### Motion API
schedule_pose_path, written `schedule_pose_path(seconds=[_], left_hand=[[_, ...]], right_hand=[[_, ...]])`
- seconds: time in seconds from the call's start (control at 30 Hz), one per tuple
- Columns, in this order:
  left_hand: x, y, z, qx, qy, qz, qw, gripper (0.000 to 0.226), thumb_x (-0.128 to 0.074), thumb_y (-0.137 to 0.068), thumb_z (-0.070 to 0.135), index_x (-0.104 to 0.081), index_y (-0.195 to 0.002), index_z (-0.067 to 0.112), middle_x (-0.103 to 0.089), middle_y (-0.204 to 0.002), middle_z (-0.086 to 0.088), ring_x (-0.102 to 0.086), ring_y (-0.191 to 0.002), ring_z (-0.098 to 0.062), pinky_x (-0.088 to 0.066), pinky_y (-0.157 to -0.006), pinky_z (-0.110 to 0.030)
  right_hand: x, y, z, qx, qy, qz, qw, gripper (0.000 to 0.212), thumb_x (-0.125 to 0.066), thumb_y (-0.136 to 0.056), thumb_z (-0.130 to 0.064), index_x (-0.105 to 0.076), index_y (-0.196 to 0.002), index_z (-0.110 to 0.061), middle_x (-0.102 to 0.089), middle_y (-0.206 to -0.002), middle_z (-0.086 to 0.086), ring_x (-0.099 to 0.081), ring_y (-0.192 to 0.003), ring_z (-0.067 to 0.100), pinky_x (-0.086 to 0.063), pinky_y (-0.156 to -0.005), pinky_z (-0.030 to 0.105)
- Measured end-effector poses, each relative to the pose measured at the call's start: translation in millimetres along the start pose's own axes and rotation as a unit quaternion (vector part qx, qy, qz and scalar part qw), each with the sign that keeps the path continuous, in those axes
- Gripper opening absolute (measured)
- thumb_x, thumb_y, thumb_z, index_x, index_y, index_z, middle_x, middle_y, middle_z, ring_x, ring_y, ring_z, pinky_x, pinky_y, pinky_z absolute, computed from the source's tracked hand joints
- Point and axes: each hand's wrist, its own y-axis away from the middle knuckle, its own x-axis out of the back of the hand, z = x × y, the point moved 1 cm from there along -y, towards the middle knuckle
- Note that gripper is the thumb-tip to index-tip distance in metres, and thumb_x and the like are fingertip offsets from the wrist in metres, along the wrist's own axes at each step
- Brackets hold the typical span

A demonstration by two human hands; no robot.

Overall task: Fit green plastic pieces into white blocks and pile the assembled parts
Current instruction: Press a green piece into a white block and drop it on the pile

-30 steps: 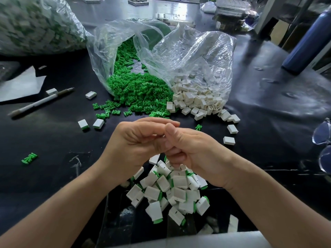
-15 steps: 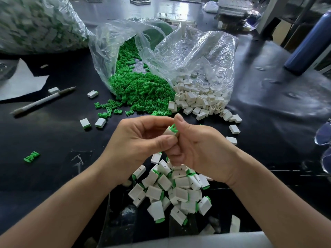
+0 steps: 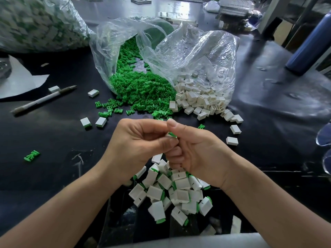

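Observation:
My left hand (image 3: 138, 144) and my right hand (image 3: 195, 151) meet above the table's middle, fingers pinched together on one white block with a green piece (image 3: 172, 135) showing between the thumbs. Most of that block is hidden by my fingers. Below my hands lies a pile of assembled parts (image 3: 172, 192), white blocks with green ends. Behind my hands, a clear bag spills loose green pieces (image 3: 141, 92) and a second clear bag spills white blocks (image 3: 200, 99).
Two assembled parts (image 3: 93, 122) and a stray green piece (image 3: 31, 155) lie at the left. A pen (image 3: 44, 99) and white paper (image 3: 19, 85) sit further left. A full bag (image 3: 35, 22) is at the back left, a blue bottle (image 3: 308, 45) at the right.
My hands have stayed joined at the same spot. The green piece has come into sight between my thumbs, and my fingers have shifted slightly around the block.

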Motion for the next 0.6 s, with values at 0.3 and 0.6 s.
schedule_pose_path(seconds=[0.3,0.6], left_hand=[[-1.9,-0.7,-1.8,-0.003,0.0,0.014,1.0,0.015,-0.067,-0.059,-0.002,-0.07,-0.074,-0.003,-0.068,-0.061,-0.011,-0.065,-0.051,-0.02,-0.053,-0.049,-0.024],[-4.7,0.8,-0.1,0.017,0.011,0.012,1.0,0.015,-0.067,-0.06,0.004,-0.069,-0.073,-0.002,-0.067,-0.057,-0.012,-0.063,-0.046,-0.02,-0.052,-0.045,-0.026]], right_hand=[[-5.1,1.0,1.1,0.026,0.033,0.039,0.998,0.037,-0.047,-0.076,-0.04,-0.054,-0.099,-0.012,-0.026,-0.051,-0.008,-0.022,-0.047,0.005,-0.019,-0.05,0.021],[-5.0,-0.7,3.7,0.008,0.045,0.043,0.998,0.055,-0.046,-0.08,-0.047,-0.052,-0.112,-0.002,-0.027,-0.048,-0.008,-0.023,-0.046,0.005,-0.02,-0.049,0.02]])
